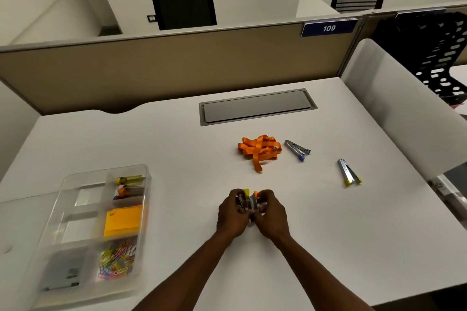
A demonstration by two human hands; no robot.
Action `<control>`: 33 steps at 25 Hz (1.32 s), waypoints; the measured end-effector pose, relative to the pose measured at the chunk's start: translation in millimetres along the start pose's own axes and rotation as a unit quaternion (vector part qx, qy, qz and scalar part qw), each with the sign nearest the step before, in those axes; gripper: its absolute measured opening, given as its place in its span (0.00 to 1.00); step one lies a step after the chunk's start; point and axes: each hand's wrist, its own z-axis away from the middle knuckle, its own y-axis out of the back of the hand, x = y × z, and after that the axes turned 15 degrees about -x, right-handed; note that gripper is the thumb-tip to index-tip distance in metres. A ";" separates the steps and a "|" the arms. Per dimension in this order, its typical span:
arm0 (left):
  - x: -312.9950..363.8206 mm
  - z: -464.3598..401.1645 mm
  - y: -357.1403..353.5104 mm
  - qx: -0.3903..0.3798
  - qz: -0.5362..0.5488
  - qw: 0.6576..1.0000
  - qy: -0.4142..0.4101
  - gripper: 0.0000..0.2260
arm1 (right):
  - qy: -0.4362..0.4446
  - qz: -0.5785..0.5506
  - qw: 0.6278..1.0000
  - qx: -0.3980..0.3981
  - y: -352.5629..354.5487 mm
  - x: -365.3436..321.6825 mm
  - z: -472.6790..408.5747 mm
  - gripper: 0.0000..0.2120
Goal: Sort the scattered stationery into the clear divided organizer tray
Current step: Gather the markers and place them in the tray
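Your left hand [233, 212] and right hand [271, 213] both curl round 2 small staplers [249, 201], bunched at 6 o'clock. The organizer tray [75, 209] sits at 8 o'clock; bunching them risks 1 slipping in transit.

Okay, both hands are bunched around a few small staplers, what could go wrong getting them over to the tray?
1. Both hands grip several small staplers together; one could slip out mid-carry.
2. The organizer tray far compartment already holds staplers, so more may pile up or spill over.
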 end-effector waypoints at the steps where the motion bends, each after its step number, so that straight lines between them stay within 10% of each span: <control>1: -1.0 1.7 2.1 -0.011 0.025 1.000 0.006 0.27 | 0.006 -0.024 1.000 -0.012 -0.5 -1.1 2.0 0.24; 9: -15.4 29.6 31.3 -0.033 0.232 0.971 0.043 0.28 | -0.086 -0.389 0.916 -0.041 -2.9 -34.7 7.8 0.16; 33: -78.7 168.9 185.9 0.246 0.305 0.920 -0.027 0.19 | 0.023 -0.287 0.878 -0.383 -161.5 -180.0 20.3 0.18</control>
